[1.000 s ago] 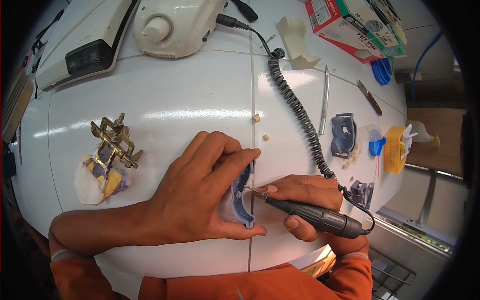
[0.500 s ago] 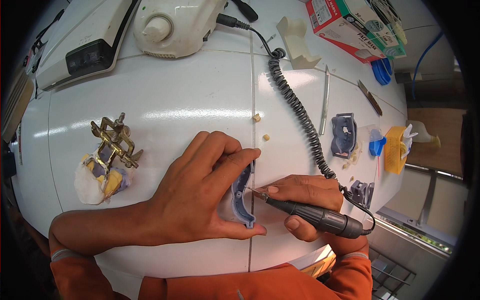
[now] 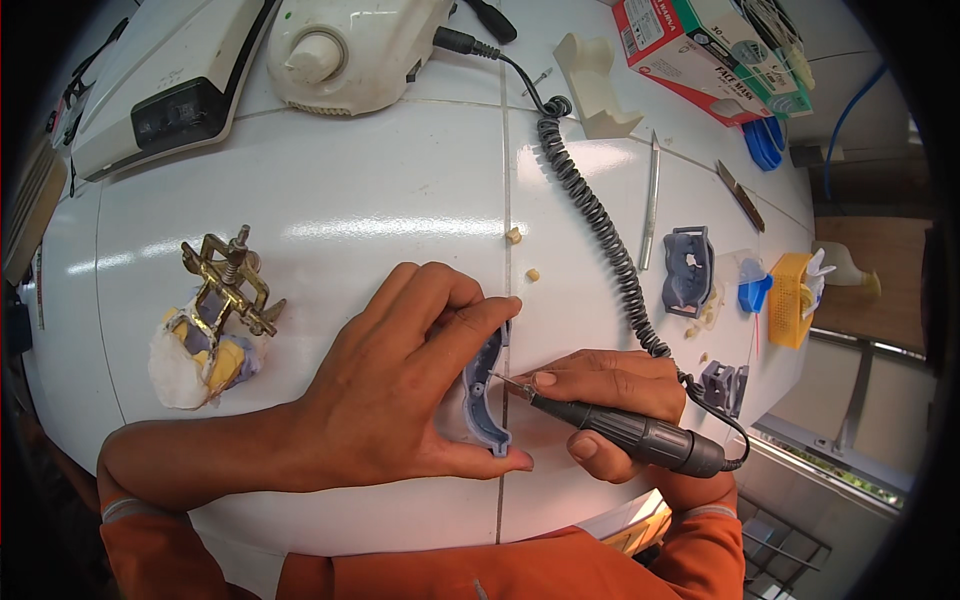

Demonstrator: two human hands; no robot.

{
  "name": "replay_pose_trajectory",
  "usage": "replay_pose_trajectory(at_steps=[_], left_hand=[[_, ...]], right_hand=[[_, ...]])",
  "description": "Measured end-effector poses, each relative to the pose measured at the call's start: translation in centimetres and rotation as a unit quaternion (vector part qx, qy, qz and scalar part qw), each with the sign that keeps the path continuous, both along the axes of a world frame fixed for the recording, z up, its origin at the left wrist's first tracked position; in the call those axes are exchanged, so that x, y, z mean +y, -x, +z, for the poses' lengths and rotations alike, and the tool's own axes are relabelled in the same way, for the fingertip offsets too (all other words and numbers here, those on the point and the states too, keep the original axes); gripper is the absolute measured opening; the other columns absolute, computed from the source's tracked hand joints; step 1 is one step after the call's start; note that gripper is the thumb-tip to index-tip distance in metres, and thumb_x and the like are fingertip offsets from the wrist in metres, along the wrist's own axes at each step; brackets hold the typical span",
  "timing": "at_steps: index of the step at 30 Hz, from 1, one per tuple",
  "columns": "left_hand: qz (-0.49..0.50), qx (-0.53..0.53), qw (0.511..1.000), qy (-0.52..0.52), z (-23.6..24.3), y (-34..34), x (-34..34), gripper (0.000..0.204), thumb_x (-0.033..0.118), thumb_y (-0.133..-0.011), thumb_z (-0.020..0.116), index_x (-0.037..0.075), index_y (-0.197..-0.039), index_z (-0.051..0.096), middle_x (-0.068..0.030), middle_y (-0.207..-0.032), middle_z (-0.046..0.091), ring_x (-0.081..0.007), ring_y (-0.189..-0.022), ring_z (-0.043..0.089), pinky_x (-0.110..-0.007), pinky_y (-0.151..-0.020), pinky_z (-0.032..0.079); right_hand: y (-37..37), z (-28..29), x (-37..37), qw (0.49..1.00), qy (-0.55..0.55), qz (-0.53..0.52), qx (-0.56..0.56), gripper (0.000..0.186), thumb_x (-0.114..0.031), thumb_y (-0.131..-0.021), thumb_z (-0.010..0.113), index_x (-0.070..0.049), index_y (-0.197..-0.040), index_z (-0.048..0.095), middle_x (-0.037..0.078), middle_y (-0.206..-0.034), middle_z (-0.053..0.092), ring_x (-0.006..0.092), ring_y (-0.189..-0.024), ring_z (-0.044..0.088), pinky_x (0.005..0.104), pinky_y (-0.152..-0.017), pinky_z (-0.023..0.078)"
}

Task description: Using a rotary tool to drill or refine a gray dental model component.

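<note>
My left hand (image 3: 390, 390) grips a curved grey-blue plastic piece (image 3: 482, 405) by its two ends, thumb at the near end, fingertips at the far one. My right hand (image 3: 600, 395) is closed on a black rotary handpiece (image 3: 630, 430), whose thin metal tip points into the piece's hollow. A coiled cord (image 3: 590, 210) runs from the handpiece to a white control unit (image 3: 360, 60). Small cream bits (image 3: 532, 275) lie beyond my hands.
At left stands a brass articulator (image 3: 225, 285) with a plaster cast (image 3: 175, 365). Rightward are grey moulded pieces (image 3: 685, 270), a blue scoop (image 3: 752, 295), a yellow basket (image 3: 790, 300), a knife (image 3: 740, 195) and a metal instrument (image 3: 650, 200). A white machine (image 3: 160, 80) and mask box (image 3: 700, 55) stand behind.
</note>
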State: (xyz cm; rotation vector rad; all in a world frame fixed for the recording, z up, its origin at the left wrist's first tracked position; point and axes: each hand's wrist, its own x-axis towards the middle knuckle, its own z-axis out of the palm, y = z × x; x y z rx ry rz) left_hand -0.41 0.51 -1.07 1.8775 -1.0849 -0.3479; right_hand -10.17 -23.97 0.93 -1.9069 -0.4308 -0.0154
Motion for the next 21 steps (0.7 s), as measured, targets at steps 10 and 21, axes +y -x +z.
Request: replay_pose_trajectory(at_steps=[10,21], left_hand=[[0.000,-0.001,1.000,-0.001,0.08,-0.02,-0.07,0.102,0.054,-0.058,0.102,0.000,-0.136,0.064,-0.0126,-0.114,0.054,-0.0274,-0.101,0.054,-0.038,-0.079,0.047],[0.002,-0.001,1.000,0.003,0.03,0.00,-0.02,0.103,0.055,-0.058,0.102,0.000,-0.136,0.064,-0.0129,-0.114,0.054,-0.0282,-0.100,0.054,-0.039,-0.081,0.047]], right_hand=[[-0.16,0.01,0.07,1.000,-0.001,0.012,-0.020,0.040,-0.019,-0.088,0.073,0.009,-0.117,0.075,0.023,-0.097,0.079,0.0328,-0.082,0.080,0.0378,-0.075,0.066],[-0.06,-0.24,0.19,1.000,-0.005,0.011,-0.019,0.040,-0.019,-0.089,0.073,0.008,-0.117,0.075,0.022,-0.096,0.079,0.0329,-0.082,0.080,0.0367,-0.074,0.066]])
